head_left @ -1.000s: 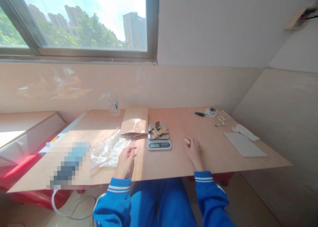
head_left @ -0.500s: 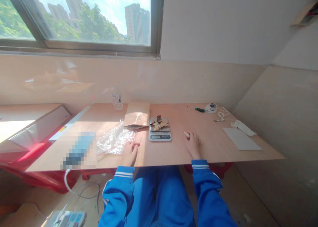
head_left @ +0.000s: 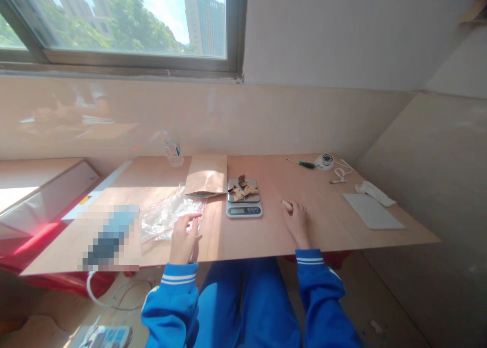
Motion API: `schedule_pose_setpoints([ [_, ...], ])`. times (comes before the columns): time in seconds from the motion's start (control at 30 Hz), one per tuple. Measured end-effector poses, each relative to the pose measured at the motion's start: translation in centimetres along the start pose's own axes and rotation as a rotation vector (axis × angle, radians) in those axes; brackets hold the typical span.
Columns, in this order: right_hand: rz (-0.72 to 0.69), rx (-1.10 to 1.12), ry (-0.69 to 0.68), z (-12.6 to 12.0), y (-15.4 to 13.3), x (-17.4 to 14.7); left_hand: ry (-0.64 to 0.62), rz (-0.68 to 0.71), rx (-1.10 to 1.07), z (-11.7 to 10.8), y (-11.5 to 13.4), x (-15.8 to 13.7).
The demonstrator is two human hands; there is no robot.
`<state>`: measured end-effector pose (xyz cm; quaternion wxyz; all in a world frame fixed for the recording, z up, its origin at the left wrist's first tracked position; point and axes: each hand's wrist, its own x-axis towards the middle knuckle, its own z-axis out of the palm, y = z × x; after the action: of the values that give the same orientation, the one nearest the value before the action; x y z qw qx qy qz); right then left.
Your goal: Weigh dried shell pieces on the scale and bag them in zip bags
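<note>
Plastic bag (head_left: pixel 167 218) under open left hand (head_left: pixel 183 239), right hand (head_left: pixel 296 223) grip unclear, pale item (head_left: pixel 286 205) half-hidden

On the desk (head_left: pixel 266 236) a scale (head_left: pixel 244 204) sat in the middle, dried pieces (head_left: pixel 242 189) on it. A paper bag (head_left: pixel 206 176) lay just left of the scale, a plastic bag (head_left: pixel 167 217) further left and nearer. A screwdriver (head_left: pixel 301 163) and a paper sheet (head_left: pixel 372 212) lay to the right.

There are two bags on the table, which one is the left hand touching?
The clear plastic bag: the left hand rests at its near edge. The brown paper bag lies farther back, beside the scale, untouched.
</note>
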<state>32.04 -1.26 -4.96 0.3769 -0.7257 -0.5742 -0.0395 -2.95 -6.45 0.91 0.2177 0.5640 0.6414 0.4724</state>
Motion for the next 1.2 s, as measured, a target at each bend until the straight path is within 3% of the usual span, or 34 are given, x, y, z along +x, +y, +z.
schedule_pose_setpoints([
  [0.1,0.010,-0.005,0.005,0.1,0.1,0.0,0.101,0.031,0.080,-0.8,0.1,0.2],
  [0.23,0.008,0.013,0.017,0.3,0.4,0.0,0.033,-0.050,0.000,0.2,0.6,1.3],
  [0.43,0.002,0.026,0.039,0.7,0.6,0.2,-0.128,0.137,-0.061,6.5,4.5,8.1],
  [0.53,0.011,0.016,0.043,0.6,0.5,0.2,-0.190,0.219,-0.001,9.4,5.6,10.0],
  [0.63,0.004,0.020,0.036,0.5,0.5,0.3,-0.181,0.280,-0.014,10.6,5.0,9.1],
  [0.77,-0.001,0.033,0.023,0.3,0.5,0.3,-0.207,0.299,-0.034,10.5,3.5,7.1],
  [0.9,0.020,0.038,0.021,0.3,0.5,0.4,-0.210,0.298,0.086,10.1,3.3,6.3],
  [1.2,0.046,0.116,0.043,0.0,0.0,0.4,-0.319,0.441,0.264,11.4,2.8,6.1],
])
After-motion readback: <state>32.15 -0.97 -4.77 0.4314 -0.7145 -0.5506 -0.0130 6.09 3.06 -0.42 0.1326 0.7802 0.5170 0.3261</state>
